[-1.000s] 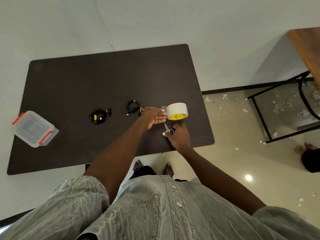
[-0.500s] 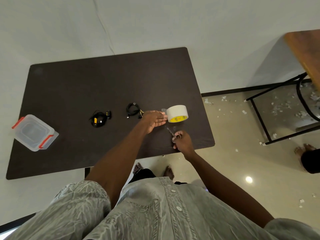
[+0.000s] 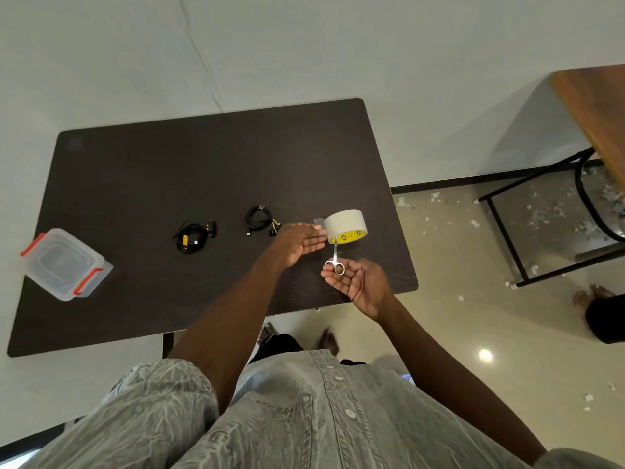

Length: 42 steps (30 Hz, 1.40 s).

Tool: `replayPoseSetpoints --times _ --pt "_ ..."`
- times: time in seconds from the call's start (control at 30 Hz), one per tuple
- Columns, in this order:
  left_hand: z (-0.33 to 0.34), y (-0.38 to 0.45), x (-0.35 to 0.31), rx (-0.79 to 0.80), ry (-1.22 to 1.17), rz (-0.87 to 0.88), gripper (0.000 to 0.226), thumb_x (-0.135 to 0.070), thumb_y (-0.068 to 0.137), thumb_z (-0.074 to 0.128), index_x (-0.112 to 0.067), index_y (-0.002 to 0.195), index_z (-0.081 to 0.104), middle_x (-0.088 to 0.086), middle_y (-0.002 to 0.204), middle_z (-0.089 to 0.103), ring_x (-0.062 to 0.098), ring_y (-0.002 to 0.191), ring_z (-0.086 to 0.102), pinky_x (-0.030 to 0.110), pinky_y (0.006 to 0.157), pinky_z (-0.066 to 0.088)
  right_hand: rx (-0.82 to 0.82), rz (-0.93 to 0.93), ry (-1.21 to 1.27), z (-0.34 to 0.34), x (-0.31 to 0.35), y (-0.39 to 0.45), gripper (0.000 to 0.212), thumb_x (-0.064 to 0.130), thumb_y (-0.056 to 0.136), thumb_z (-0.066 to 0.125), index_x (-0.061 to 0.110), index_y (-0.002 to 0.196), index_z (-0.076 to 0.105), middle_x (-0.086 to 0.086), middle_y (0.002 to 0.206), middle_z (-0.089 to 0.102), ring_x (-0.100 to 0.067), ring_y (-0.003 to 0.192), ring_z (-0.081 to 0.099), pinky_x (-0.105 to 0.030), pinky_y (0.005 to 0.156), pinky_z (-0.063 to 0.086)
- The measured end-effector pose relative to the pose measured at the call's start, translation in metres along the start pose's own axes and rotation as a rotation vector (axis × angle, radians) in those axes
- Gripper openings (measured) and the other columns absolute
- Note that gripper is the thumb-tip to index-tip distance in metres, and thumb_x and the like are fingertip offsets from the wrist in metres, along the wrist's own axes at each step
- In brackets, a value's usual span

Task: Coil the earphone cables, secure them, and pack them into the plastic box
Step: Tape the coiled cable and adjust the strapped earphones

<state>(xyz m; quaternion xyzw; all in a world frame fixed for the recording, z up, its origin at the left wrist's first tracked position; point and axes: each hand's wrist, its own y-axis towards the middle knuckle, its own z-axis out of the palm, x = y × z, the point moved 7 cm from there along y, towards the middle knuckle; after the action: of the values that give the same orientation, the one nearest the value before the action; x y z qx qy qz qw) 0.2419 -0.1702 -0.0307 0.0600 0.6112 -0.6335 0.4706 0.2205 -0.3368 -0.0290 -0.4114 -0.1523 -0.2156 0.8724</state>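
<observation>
Two coiled black earphone cables lie on the dark table (image 3: 169, 170): one with a yellow part (image 3: 192, 236) left of centre, the other (image 3: 258, 220) just beyond my left hand. My left hand (image 3: 299, 242) reaches out with straight fingers, its fingertips at the loose end of the white tape roll (image 3: 345, 221). Palm up near the table's front right edge, my right hand (image 3: 358, 280) holds small scissors (image 3: 334, 260) by their loops, blades pointing at the roll. The clear plastic box (image 3: 64, 264) with red clips stands closed at the far left.
A second table with a black metal frame (image 3: 507, 238) stands to the right, with paper scraps scattered on the floor (image 3: 439, 214). Another person's foot (image 3: 585, 296) shows at the right edge. My own bare feet are under the table's front edge.
My right hand has turned palm up and brought the scissors' blades up toward the tape roll. My left hand has stayed at the tape's loose end.
</observation>
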Motion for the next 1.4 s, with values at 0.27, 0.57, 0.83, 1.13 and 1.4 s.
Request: replayPoseSetpoints --times 0.27,0.57,0.83,1.13,1.4 --pt "0.001 0.003 -0.001 -0.015 0.012 0.016 0.005 0.005 0.09 0.058 0.0 0.091 0.061 0.022 0.097 0.068 0.027 0.081 0.069 0.036 0.078 0.058 -0.011 0.01 -0.17 0.005 -0.002 0.013 0.018 -0.008 0.09 0.057 0.0 0.104 0.063 -0.017 0.091 0.072 -0.026 0.082 0.073 -0.032 0.076 0.06" --pt "0.0 0.004 -0.002 -0.028 0.034 -0.009 0.007 0.005 0.091 0.056 0.002 0.095 0.061 0.025 0.104 0.067 0.036 0.102 0.067 0.038 0.08 0.057 0.042 -0.081 -0.589 0.002 0.001 0.027 0.012 0.004 0.091 0.064 0.002 0.102 0.066 -0.018 0.086 0.07 -0.023 0.068 0.067 -0.032 0.07 0.057" --pt "0.002 0.004 0.0 -0.048 0.039 -0.07 0.01 -0.002 0.091 0.054 0.004 0.093 0.062 0.023 0.105 0.067 0.035 0.103 0.065 0.042 0.091 0.053 0.058 -0.015 -0.666 0.0 -0.003 0.039 0.037 0.026 0.092 0.064 -0.008 0.108 0.063 -0.012 0.078 0.064 -0.02 0.067 0.059 -0.028 0.067 0.05" --pt "0.002 0.009 -0.002 -0.076 0.051 -0.115 0.015 -0.005 0.09 0.057 0.006 0.098 0.065 0.016 0.098 0.07 0.025 0.088 0.069 0.033 0.07 0.057 0.104 -0.026 -0.52 0.006 0.005 0.055 0.024 0.019 0.096 0.057 0.0 0.107 0.066 -0.014 0.084 0.063 -0.019 0.07 0.062 -0.026 0.069 0.053" --pt "0.002 0.008 -0.002 -0.083 0.067 -0.131 0.017 -0.006 0.091 0.056 0.005 0.099 0.066 0.019 0.106 0.07 0.027 0.095 0.069 0.038 0.082 0.057 0.134 -0.066 -0.481 0.011 0.012 0.06 0.028 0.022 0.09 0.062 0.0 0.107 0.067 -0.014 0.083 0.062 -0.02 0.069 0.061 -0.026 0.067 0.053"
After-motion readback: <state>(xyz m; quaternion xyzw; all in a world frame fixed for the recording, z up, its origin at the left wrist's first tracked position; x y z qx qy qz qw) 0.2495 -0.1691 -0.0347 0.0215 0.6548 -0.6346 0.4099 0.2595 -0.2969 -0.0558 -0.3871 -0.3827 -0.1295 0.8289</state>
